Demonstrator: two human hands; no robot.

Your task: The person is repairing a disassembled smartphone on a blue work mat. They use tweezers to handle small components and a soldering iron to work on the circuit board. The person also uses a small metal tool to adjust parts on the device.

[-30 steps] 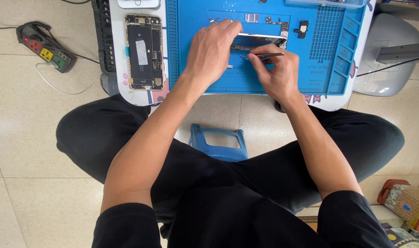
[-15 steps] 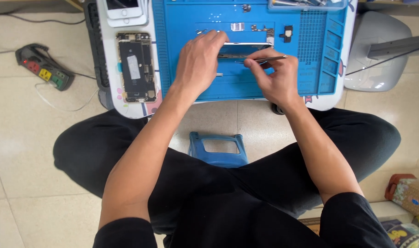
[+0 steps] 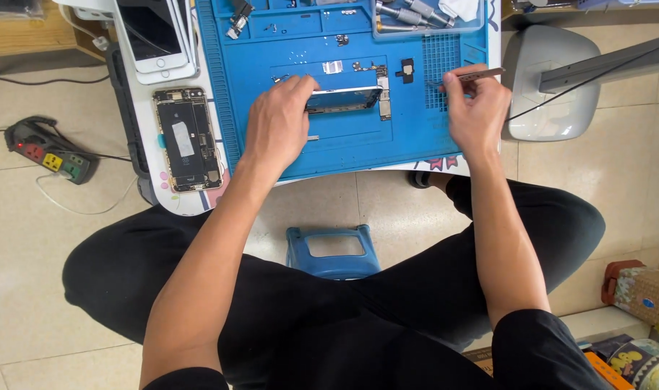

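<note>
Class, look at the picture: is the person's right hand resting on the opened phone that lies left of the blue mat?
No. The right hand holds tweezers above the blue mat, apart from the opened phone.

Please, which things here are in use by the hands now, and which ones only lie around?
In use:
- left hand on the phone body tilted on the blue mat
- right hand holding tweezers

Lying about:
- opened phone beside the mat
- stacked white phones
- power strip on the floor
- blue stool

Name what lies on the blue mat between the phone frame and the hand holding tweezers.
In the head view, a small black part lies between the phone frame and the right hand.
</note>
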